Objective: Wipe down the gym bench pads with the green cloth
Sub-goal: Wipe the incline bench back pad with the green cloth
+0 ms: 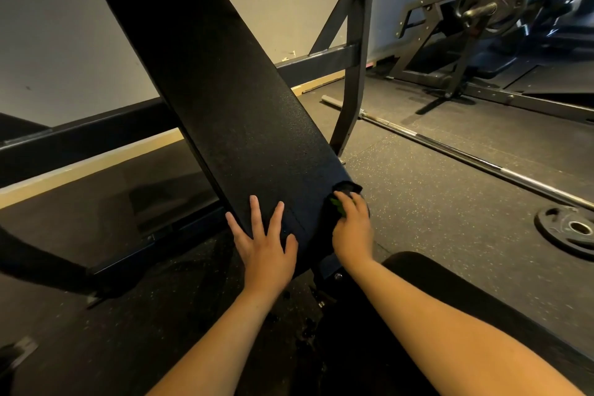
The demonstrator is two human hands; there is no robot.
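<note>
A long black back pad (205, 87) slopes up and away from me toward the wall. My left hand (262, 243) lies flat on its lower end with fingers spread. At the pad's lower right corner my right hand (352, 231) grips the green cloth (338, 204), bunched under the fingers, so only a small green patch shows. A second black seat pad (456, 292) lies under my right forearm at the lower right.
A dark steel frame upright (355, 74) rises right of the pad. A barbell (450, 151) lies on the rubber floor, and a weight plate (570, 230) rests flat at the right edge. Another loaded machine (482, 10) stands at the back right. A wall runs behind.
</note>
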